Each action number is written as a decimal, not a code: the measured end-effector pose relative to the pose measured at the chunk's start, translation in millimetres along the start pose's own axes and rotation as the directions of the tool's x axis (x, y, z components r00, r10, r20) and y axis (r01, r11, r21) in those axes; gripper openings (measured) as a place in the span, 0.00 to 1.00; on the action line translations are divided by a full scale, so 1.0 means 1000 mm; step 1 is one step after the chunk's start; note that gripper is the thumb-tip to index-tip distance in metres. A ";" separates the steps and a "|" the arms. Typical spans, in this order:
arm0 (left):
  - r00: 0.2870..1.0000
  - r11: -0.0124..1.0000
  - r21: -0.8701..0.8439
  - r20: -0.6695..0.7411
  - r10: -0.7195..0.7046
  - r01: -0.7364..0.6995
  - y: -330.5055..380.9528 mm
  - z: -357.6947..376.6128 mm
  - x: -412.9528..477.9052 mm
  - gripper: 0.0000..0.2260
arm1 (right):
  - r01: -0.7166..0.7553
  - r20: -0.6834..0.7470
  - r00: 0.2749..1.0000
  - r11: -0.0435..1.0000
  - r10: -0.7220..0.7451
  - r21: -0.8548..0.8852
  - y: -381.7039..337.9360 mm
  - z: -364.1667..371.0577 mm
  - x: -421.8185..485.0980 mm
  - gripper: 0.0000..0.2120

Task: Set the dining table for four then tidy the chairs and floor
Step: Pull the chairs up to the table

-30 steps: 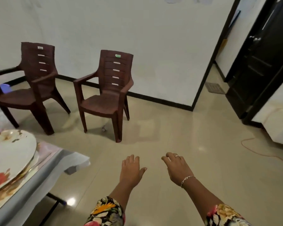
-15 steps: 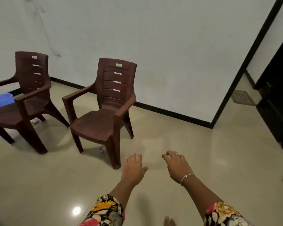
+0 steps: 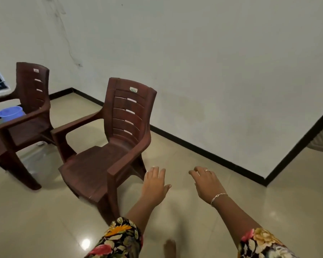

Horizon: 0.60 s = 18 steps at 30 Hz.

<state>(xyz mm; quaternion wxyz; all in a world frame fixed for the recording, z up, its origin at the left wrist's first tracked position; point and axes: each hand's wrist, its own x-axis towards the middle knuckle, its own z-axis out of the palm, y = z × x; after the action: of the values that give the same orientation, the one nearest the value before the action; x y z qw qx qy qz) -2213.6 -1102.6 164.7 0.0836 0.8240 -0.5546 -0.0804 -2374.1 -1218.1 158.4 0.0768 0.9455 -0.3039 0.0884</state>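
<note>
Opening on the nearer brown chair (image 3: 93, 164), we find it standing upright on the glossy tiled floor (image 3: 35, 220), its slatted back towards the white wall (image 3: 213, 62) and its seat angled to the lower left. The left hand (image 3: 155, 185) hovers palm down just beside the front of that chair's closest armrest, and we see a gap between them. Its fingers are straight and close together, gripping nothing. The right hand (image 3: 207, 183) floats near it over bare floor, fingers loosely curved and slightly apart, and it too is empty. We spot a ring (image 3: 206, 170) on one finger and a thin bracelet (image 3: 218, 197) at the wrist. Both arms come in from floral sleeves (image 3: 119, 237) at the bottom edge. Further left, a second brown chair (image 3: 24, 118) stands just beside the first, facing the same way. Behind it a blue bucket (image 3: 10, 112) sits on the floor. A black skirting strip (image 3: 203, 151) runs along the foot of the wall.
</note>
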 end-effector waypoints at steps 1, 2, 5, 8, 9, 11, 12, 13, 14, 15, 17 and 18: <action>1.000 1.000 -0.006 -0.012 -0.012 0.012 -0.001 0.000 0.024 0.28 | 0.011 -0.002 1.000 1.000 -0.011 -0.003 0.014 0.007 0.022 0.30; 0.999 1.000 -0.008 -0.030 -0.017 0.017 -0.001 -0.001 0.050 0.28 | 0.025 -0.001 1.000 1.000 -0.025 -0.002 0.029 0.015 0.044 0.30; 0.994 1.000 -0.009 -0.104 -0.013 0.012 0.000 -0.012 0.137 0.28 | 0.053 0.003 0.999 0.999 -0.053 -0.002 0.070 0.033 0.115 0.29; 0.980 0.998 -0.044 -0.192 -0.049 0.041 -0.002 -0.034 0.225 0.27 | 0.079 0.002 0.997 0.997 -0.079 0.018 0.108 0.043 0.186 0.29; 0.972 0.997 -0.052 -0.226 -0.069 0.059 -0.003 -0.043 0.252 0.27 | 0.087 -0.010 0.996 0.996 -0.086 0.017 0.121 0.043 0.211 0.29; 0.954 0.992 -0.071 -0.276 -0.117 0.102 -0.009 -0.060 0.303 0.26 | 0.080 -0.047 0.996 0.996 -0.078 0.043 0.143 0.042 0.260 0.29; 0.946 0.988 -0.083 -0.287 -0.148 0.129 -0.012 -0.067 0.324 0.26 | 0.068 -0.045 0.997 0.995 -0.065 0.071 0.150 0.042 0.282 0.29; 0.939 0.982 -0.104 -0.293 -0.182 0.159 -0.016 -0.073 0.342 0.26 | 0.053 -0.017 0.999 0.993 -0.052 0.105 0.157 0.043 0.302 0.28; 0.930 0.975 -0.127 -0.298 -0.215 0.184 -0.020 -0.078 0.358 0.26 | 0.051 0.003 0.999 0.987 -0.052 0.150 0.164 0.046 0.322 0.25; 0.921 0.967 -0.147 -0.304 -0.245 0.209 -0.024 -0.082 0.375 0.26 | 0.052 0.002 0.999 0.978 -0.054 0.200 0.170 0.052 0.342 0.22; 0.897 0.950 -0.175 -0.321 -0.305 0.260 -0.032 -0.088 0.407 0.27 | 0.085 -0.011 0.996 0.960 -0.085 0.266 0.177 0.064 0.384 0.20; 0.882 0.942 -0.185 -0.336 -0.329 0.280 -0.037 -0.090 0.423 0.27 | 0.104 -0.039 0.995 0.950 -0.097 0.296 0.181 0.071 0.405 0.19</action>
<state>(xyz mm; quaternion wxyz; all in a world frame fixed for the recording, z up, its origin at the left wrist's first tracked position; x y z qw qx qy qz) -2002.8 -1477.4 227.3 0.2247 0.8941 -0.3865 0.0246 -2148.0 -1604.7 192.8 -0.0582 0.9594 -0.2376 0.1403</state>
